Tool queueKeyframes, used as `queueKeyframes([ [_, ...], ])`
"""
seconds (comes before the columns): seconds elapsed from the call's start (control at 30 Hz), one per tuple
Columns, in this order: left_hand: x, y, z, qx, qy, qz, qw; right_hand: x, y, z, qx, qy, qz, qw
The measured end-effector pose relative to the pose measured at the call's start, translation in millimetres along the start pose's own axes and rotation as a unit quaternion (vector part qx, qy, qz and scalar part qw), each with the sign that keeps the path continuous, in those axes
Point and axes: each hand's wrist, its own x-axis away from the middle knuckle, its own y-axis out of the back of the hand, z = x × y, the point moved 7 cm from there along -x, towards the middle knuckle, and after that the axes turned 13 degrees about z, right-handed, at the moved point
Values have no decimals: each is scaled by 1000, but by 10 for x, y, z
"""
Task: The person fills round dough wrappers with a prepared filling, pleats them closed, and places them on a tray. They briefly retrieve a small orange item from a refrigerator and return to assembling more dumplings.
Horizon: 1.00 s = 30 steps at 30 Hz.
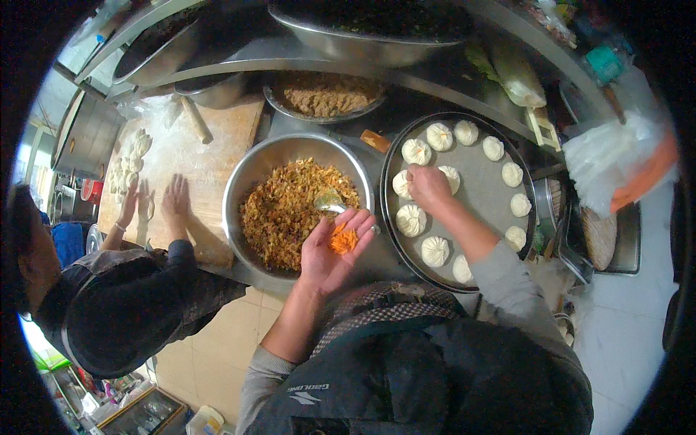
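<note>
My left hand (321,266) is palm up with a small heap of orange shreds, looking like carrot (343,240), in its cupped palm. It hovers over the near right rim of a steel bowl (237,179) of brown chopped filling (288,217). A metal spoon (329,201) rests in the filling, its handle running behind my left fingers. My right hand (432,187) reaches over a round dark-rimmed tray (478,187), its bent fingertips at a pleated dough bun (401,185). What those fingertips pinch is hidden. More pleated buns (411,220) ring the tray; some show orange on top.
At left, a co-worker's hands (176,201) work on a floured wooden board (225,147) with dough pieces (130,163) and a rolling pin (196,119). Behind the bowl sits a basin of paler filling (326,100). A metal shelf edge (326,66) crosses above; plastic bags (614,157) hang right.
</note>
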Motion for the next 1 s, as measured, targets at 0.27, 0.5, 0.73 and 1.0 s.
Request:
queueKeyframes([
  [0.27,82,-83,155,-36,40,-7,999,940,508,833,-36,243,-104,964],
  [0.5,163,0,444,-125,114,-33,985,1491,378,1414,-47,309,-38,949],
  [0.73,199,130,598,-131,155,-71,977,1643,152,1333,18,284,-48,957],
  [1.0,70,141,648,-190,178,-70,963,1693,267,1099,5,205,-48,978],
])
